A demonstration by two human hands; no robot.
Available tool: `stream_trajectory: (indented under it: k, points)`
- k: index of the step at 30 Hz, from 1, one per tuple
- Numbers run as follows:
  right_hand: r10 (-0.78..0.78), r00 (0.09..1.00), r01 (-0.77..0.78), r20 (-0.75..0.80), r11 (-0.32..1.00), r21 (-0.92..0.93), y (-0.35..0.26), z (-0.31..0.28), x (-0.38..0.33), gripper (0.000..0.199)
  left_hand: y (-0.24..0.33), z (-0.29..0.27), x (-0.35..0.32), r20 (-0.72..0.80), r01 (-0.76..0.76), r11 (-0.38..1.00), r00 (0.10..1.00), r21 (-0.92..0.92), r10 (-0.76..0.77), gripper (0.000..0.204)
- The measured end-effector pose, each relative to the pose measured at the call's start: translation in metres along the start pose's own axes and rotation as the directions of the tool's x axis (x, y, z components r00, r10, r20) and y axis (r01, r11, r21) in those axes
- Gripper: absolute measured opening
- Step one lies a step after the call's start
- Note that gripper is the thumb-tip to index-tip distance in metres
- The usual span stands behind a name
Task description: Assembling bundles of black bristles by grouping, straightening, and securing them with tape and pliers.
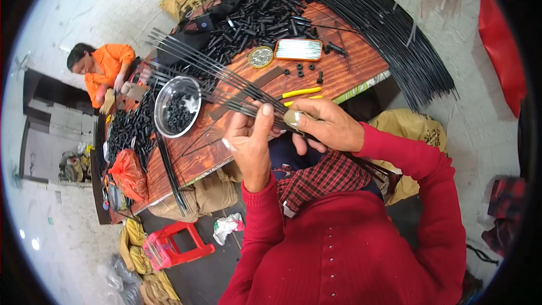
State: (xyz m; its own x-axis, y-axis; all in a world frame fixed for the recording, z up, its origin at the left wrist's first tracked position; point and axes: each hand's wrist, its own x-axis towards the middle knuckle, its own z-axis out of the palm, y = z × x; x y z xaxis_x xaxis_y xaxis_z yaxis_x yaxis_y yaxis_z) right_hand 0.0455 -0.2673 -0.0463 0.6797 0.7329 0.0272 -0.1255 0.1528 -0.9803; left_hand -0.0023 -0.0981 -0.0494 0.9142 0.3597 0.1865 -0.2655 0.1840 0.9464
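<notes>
Red sleeves come up from the near edge, and both hands meet just in front of the table (350, 73). Left hand (251, 138) is half closed, thumb upright and pressed against a fan of thin black rods (226, 82) — it grasps the rods at their near ends. Right hand (327, 127) is curled around a small pale object (292, 117) at the same near ends; what that object is cannot be told, but the hand is clenched on it, fingers folded under.

Rods run from the hands far-left across the table, spreading apart as they go. Judged from their thinness and straight lie: light, fairly stiff yet springy, smooth-skinned and liable to slip or splay if held loosely. Best hold is close to the gathered near ends, pinched between thumb and fingers, as seen.

Outward from the hands — a round metal bowl (177, 106) of small black pieces sits left, under the rods. Yellow-handled pliers (299, 93) lie just beyond the right hand. Farther off: an oblong tin (298, 49), a round lid (260, 56), a heap of short black tubes (259, 14), and a large sheaf of long black rods (395, 34) overhanging the right end. Another person in orange (107, 70) sits at the far left.
</notes>
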Motion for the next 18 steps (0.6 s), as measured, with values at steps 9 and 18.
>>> stream_trajectory:
  k: [9, 18]
  points:
    - [-0.004, 1.0, 0.004, -0.01, 0.999, -0.053, -0.005, -0.001, -0.007, 0.031, 0.022, -0.04, 0.0, 0.18, 0.046, 0.971, 0.98, 0.234, -0.09, 0.01]
    - [0.031, 1.0, -0.031, 0.005, 0.997, -0.077, 0.0, 0.003, -0.011, 0.032, 0.007, -0.039, 0.014, 0.267, -0.288, 0.879, 0.944, 0.379, 0.194, 0.061]
